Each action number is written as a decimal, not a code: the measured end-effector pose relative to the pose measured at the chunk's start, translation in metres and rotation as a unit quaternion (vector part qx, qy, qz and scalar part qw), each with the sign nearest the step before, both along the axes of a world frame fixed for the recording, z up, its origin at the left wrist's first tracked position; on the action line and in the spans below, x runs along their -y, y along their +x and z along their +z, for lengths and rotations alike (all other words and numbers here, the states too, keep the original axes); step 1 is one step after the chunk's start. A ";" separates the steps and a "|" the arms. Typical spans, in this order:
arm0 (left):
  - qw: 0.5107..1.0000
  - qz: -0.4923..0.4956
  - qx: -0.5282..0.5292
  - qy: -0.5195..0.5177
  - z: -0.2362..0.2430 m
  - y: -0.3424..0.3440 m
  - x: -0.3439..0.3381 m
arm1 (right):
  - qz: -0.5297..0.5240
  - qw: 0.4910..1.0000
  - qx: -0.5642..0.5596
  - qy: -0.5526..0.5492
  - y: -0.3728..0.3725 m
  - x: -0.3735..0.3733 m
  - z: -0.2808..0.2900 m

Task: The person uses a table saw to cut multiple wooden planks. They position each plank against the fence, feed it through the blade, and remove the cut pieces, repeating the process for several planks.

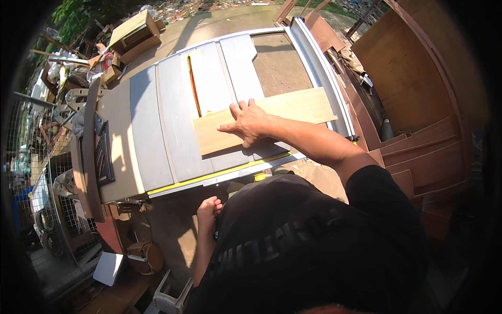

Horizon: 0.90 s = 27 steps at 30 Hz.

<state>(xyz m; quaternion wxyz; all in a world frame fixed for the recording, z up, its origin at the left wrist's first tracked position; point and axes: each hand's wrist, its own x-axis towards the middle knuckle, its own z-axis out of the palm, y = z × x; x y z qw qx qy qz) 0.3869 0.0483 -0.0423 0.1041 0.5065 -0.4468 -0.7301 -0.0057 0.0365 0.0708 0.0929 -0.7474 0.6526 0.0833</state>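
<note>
My right hand [250,123] is on a pale wooden board [298,107], thumb toward the near edge, one finger stretched left and the other fingers bent over the far edge. The board lies crosswise on a grey table saw top [178,141], its left end close to the near end of a narrow slot [194,86] with an orange-red inside. A saw blade cannot be made out. My left hand [209,207] hangs beside my body, below the table's front edge. Its fingers are curled closed, and nothing shows in them.
Along the saw's front runs a yellow-marked rail [219,174]; a metal fence [327,78] crosses its right side. A black framing square [104,157] rests on the left wooden extension. Large brown panels [408,68] stand at right. A white plastic chair [172,293] is low at left.
</note>
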 end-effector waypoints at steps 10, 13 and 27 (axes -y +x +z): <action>0.994 0.002 0.095 -0.060 -0.005 0.015 0.019 | -0.035 0.999 0.021 0.001 -0.020 0.000 -0.024; 0.991 0.010 0.116 -0.074 -0.009 0.015 0.013 | -0.049 0.998 0.009 0.035 -0.021 0.006 -0.036; 0.993 0.036 0.099 -0.061 -0.050 0.027 0.014 | -0.075 0.996 0.017 -0.033 0.006 0.015 -0.046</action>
